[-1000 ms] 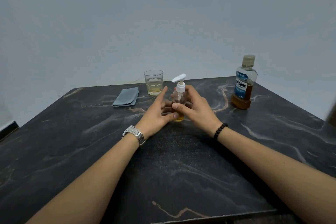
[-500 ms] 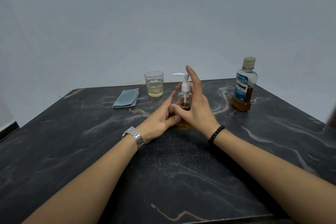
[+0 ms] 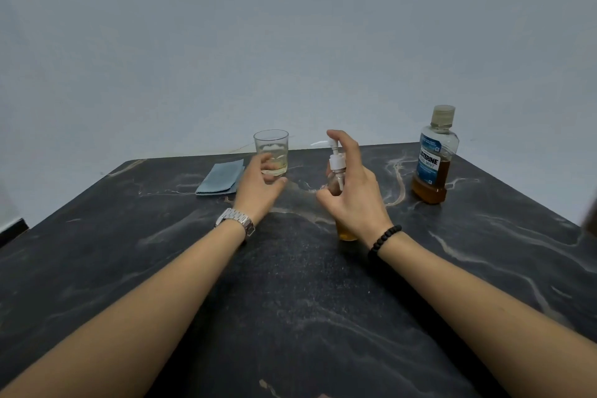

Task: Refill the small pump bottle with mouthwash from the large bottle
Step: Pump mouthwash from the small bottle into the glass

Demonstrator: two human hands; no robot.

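The small clear pump bottle (image 3: 336,178), with a white pump head and amber liquid at its bottom, is upright in my right hand (image 3: 353,195); my forefinger lies over the pump head, whose nozzle points left. The large mouthwash bottle (image 3: 434,157), capped and about a third full of amber liquid, stands at the far right of the dark marble table (image 3: 290,300). My left hand (image 3: 260,186) hovers with fingers spread just in front of the glass, holding nothing.
A clear glass (image 3: 272,152) with a little pale liquid stands at the table's far middle. A folded grey-blue cloth (image 3: 221,178) lies left of it. A plain grey wall rises behind the table.
My left hand has let go of the pump bottle and moved left toward the glass. My right hand has lifted the bottle slightly, and the nozzle has turned to point left.
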